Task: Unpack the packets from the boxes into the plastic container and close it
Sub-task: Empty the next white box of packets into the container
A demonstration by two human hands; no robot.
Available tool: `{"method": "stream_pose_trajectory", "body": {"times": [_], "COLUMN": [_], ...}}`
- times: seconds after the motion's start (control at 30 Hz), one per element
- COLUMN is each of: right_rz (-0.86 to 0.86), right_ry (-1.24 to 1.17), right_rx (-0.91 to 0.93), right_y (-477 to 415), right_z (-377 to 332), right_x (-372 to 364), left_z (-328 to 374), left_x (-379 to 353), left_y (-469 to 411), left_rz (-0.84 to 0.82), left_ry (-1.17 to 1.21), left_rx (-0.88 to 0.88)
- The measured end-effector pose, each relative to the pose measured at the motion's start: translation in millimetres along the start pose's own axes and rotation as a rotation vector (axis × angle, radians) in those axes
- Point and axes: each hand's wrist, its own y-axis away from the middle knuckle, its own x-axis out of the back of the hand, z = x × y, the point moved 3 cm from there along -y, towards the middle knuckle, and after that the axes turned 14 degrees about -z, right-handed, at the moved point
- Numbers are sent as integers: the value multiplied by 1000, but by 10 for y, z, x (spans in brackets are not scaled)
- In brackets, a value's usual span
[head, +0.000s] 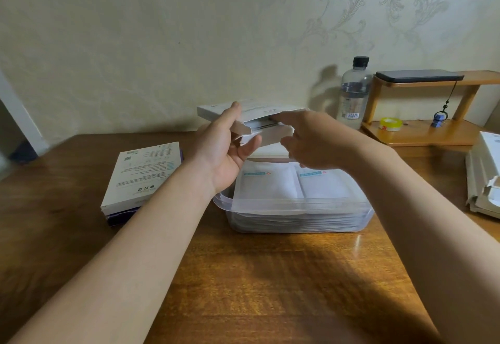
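Table (pixel 270 276): wood, varnished, glossy.
Container (pixel 297 203): clear plastic, smooth.
Box (pixel 220 112): white card, matt.
Packets (pixel 267 185): white, matt; material not told.
Bottle (pixel 353 91): clear plastic, smooth.
Shelf (pixel 422 133): wood, satin.
Wall (pixel 162 32): paper, embossed pattern.

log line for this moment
left hand: holds box | right hand: fingers at box opening | container: open, packets inside

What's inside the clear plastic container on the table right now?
White packets fill the plastic container, two side by side on top. The right hand and box hide its far end.
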Motion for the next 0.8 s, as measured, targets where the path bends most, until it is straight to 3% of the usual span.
{"method": "stream_pose_trajectory", "body": {"times": [0.47, 0.67, 0.8], "right_rz": [355, 402, 432], "right_ry": [120, -33, -344], "right_rx": [92, 204, 308], "right_y": [-29, 29, 67], "right_z": [32, 36, 41], "right_x": [80, 148, 189], "left_z": [-18, -24, -25], "left_x": [70, 99, 130], "left_y": [-71, -92, -122], "left_rz": [56, 76, 85], "left_ry": [2, 43, 84], "left_rx": [-16, -19, -10]}}
